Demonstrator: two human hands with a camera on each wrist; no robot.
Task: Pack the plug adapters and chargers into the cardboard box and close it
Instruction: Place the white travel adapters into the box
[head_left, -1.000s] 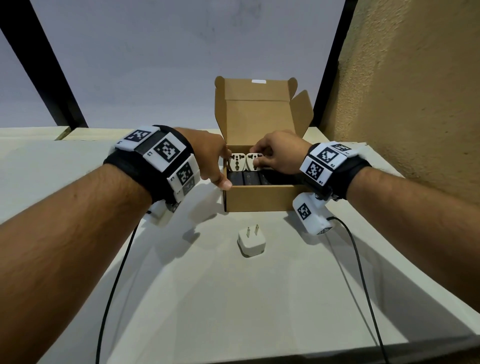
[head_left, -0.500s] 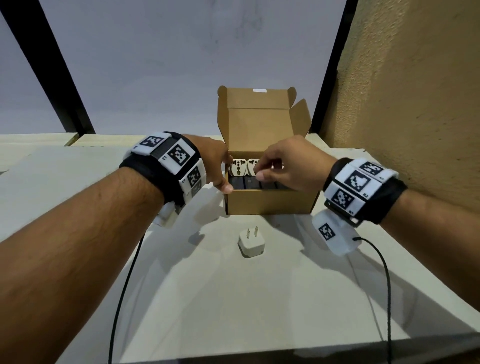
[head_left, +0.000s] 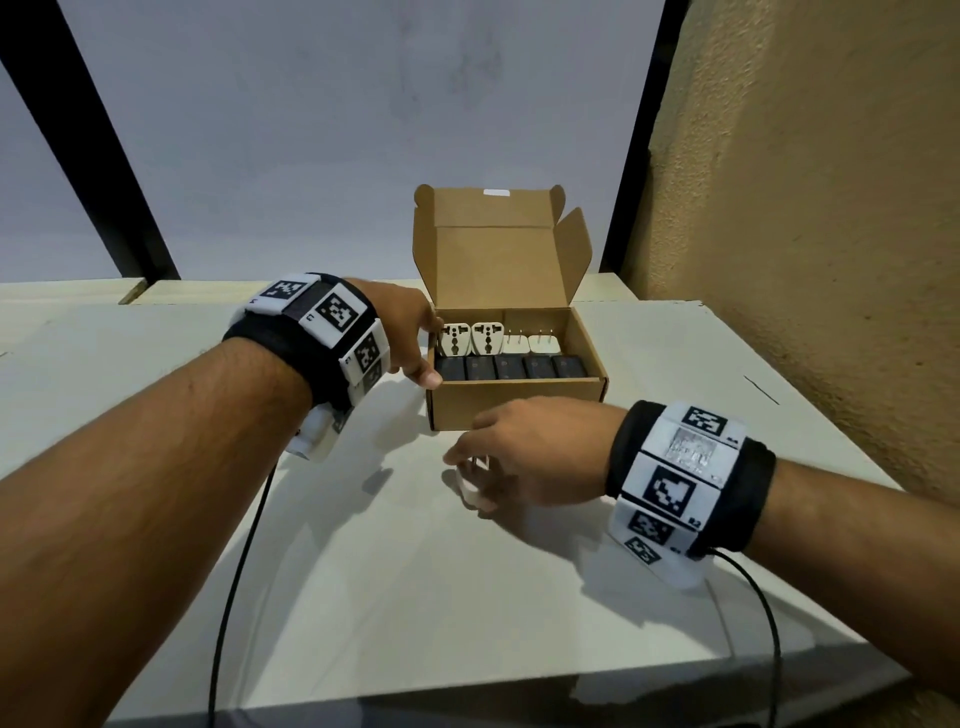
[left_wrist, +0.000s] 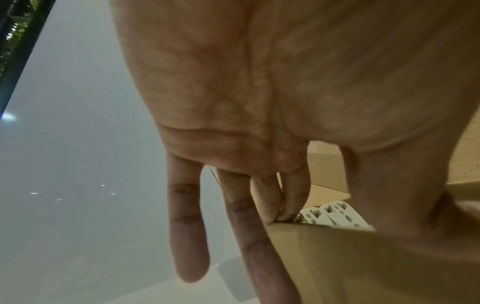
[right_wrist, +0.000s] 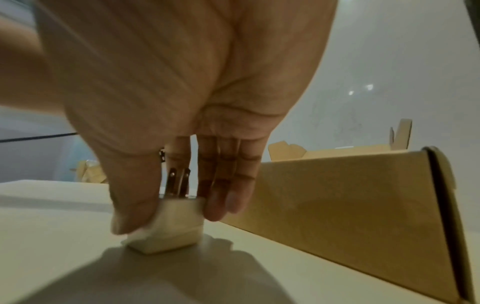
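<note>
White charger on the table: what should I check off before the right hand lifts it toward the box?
1. Right hand pinches small white two-prong charger between thumb and fingers: ok.
2. Charger clear of white table: not ok, it rests there.
3. Left hand holds brown cardboard box by its left wall: ok.
4. Box lid up: ok.
5. Free gap at the back row's right end: ok.
6. Grip firmness: cannot tell.

Cardboard box (head_left: 467, 402) on table (head_left: 363, 597), one charger (right_wrist: 172, 224) before it, plug adapters (head_left: 488, 338) inside at back left
</note>
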